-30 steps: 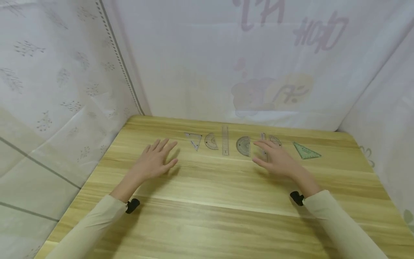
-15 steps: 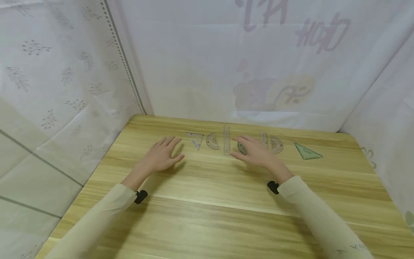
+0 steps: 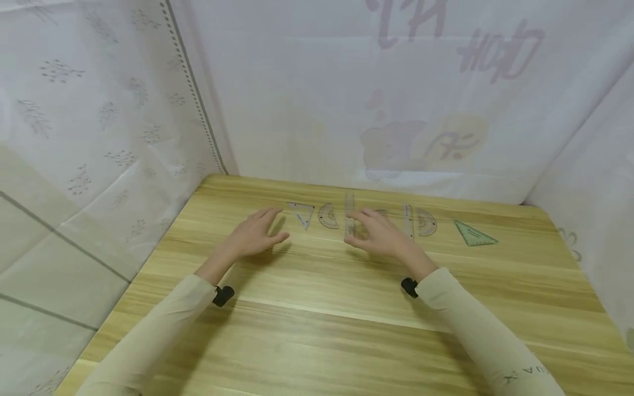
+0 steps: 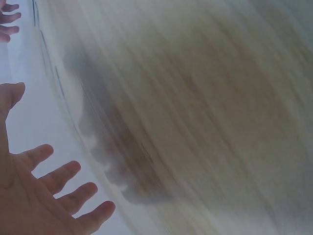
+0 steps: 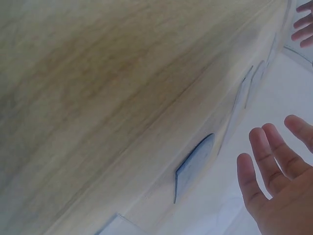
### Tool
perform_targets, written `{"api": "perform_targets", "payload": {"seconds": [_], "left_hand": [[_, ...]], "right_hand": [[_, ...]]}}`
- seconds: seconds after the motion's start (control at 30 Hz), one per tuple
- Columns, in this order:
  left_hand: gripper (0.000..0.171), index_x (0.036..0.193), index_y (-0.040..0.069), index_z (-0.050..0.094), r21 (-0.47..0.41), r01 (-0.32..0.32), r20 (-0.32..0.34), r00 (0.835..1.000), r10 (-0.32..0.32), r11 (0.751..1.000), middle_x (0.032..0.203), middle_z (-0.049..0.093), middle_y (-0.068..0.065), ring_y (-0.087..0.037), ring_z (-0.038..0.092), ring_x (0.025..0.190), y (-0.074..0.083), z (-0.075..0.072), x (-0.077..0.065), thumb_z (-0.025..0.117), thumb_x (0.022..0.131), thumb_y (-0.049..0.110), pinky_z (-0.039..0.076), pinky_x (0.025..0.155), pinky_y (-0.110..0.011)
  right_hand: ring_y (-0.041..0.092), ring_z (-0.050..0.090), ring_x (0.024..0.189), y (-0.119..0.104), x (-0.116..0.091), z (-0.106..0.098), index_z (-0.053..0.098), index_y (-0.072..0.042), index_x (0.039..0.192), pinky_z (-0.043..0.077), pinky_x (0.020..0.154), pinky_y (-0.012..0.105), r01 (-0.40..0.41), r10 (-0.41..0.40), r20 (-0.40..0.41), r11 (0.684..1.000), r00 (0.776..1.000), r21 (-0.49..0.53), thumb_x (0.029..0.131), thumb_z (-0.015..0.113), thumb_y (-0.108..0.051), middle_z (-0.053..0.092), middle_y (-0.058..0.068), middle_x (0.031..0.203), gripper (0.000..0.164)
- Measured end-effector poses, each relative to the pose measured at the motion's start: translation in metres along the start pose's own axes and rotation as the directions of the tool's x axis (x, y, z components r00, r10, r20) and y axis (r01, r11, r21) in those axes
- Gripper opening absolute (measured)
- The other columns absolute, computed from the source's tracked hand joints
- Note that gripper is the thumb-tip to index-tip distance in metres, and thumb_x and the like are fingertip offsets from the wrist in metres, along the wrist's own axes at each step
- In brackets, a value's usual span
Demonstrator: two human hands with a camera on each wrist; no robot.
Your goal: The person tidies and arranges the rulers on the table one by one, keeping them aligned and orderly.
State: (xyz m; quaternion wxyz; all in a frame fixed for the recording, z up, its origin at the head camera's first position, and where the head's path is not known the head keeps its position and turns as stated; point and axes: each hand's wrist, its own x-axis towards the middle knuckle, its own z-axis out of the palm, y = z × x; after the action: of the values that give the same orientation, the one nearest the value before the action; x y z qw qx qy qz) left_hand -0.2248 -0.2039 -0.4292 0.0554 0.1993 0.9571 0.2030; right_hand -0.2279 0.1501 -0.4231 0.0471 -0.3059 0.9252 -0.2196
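My left hand [image 3: 252, 235] hovers over the wooden table, fingers spread and holding nothing, just left of a clear set square [image 3: 310, 218]. A clear protractor [image 3: 328, 216] lies beside that set square. My right hand [image 3: 380, 236] is held above the table, its fingers relaxed and apart. In the head view, its fingertips overlap the long clear ruler [image 3: 349, 202]. Behind its knuckles a second protractor [image 3: 381, 212] is mostly hidden. In the right wrist view the right hand [image 5: 279, 183] grips nothing; the left wrist view shows the left palm [image 4: 34, 196] bare.
Right of my right hand lie a shorter clear ruler [image 3: 408, 220], another clear protractor [image 3: 427, 222] and a green set square [image 3: 474, 234]. They form a row near the far edge of the wooden table [image 3: 317, 330]. A printed white cloth [image 3: 297, 110] hangs behind it.
My right hand has moved left, from over the shorter ruler to the long ruler. The left hand has shifted slightly right, towards the clear set square. The drawing tools lie as before.
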Motion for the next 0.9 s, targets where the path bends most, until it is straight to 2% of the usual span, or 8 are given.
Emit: {"api": "perform_targets", "payload": {"seconds": [0.2, 0.37, 0.5, 0.73, 0.9], "left_hand": [[0.081, 0.156, -0.001, 0.031, -0.049, -0.006, 0.017, 1.0, 0.007, 0.999, 0.156, 0.036, -0.025, -0.046, 0.034, 0.14, 0.0, 0.0, 0.005, 0.064, 0.099, 0.047, 0.03, 0.109, -0.062], [0.083, 0.154, -0.005, 0.031, -0.101, 0.004, 0.013, 1.0, -0.002, 0.995, 0.153, 0.037, -0.028, -0.048, 0.036, 0.138, -0.003, -0.002, 0.007, 0.07, 0.097, 0.041, 0.028, 0.11, -0.062], [0.087, 0.155, -0.004, 0.031, -0.125, 0.021, 0.004, 1.0, -0.021, 0.992, 0.153, 0.038, -0.028, -0.047, 0.036, 0.138, -0.006, -0.002, 0.01, 0.073, 0.094, 0.042, 0.028, 0.11, -0.062], [0.09, 0.156, 0.0, 0.032, -0.128, 0.024, -0.026, 0.999, -0.028, 0.991, 0.155, 0.038, -0.024, -0.044, 0.037, 0.139, -0.006, -0.001, 0.017, 0.074, 0.092, 0.047, 0.028, 0.111, -0.059], [0.087, 0.156, 0.001, 0.033, -0.112, 0.021, -0.035, 0.999, -0.025, 0.993, 0.155, 0.038, -0.022, -0.043, 0.037, 0.139, -0.003, 0.0, 0.023, 0.073, 0.093, 0.046, 0.03, 0.11, -0.059]], "right_hand": [[0.033, 0.054, 0.122, 0.004, 0.001, 0.003, 0.046, -0.005, 0.151, 0.044, 0.1, 0.053, 0.007, -0.007, 0.0, 0.999, 1.0, 0.038, 0.098, 0.065, -0.05, 0.049, 0.015, 0.145, 0.072], [0.032, 0.056, 0.12, 0.002, 0.006, 0.006, 0.046, -0.003, 0.15, 0.045, 0.099, 0.052, 0.017, -0.017, 0.005, 0.998, 1.0, 0.067, 0.097, 0.067, -0.05, 0.047, 0.016, 0.147, 0.074], [0.032, 0.053, 0.124, -0.002, 0.012, 0.008, 0.045, -0.005, 0.151, 0.042, 0.102, 0.054, 0.014, -0.015, 0.013, 0.998, 1.0, 0.056, 0.096, 0.067, -0.051, 0.046, 0.016, 0.149, 0.075], [0.036, 0.041, 0.137, -0.007, 0.022, 0.009, 0.046, -0.005, 0.151, 0.035, 0.108, 0.056, 0.0, -0.002, 0.02, 0.998, 1.0, 0.062, 0.095, 0.068, -0.051, 0.043, 0.017, 0.152, 0.076], [0.035, 0.04, 0.138, -0.009, 0.028, 0.011, 0.046, -0.005, 0.151, 0.035, 0.109, 0.054, 0.022, -0.022, 0.018, 1.0, 1.0, 0.012, 0.097, 0.065, -0.054, 0.042, 0.018, 0.152, 0.075]]}}
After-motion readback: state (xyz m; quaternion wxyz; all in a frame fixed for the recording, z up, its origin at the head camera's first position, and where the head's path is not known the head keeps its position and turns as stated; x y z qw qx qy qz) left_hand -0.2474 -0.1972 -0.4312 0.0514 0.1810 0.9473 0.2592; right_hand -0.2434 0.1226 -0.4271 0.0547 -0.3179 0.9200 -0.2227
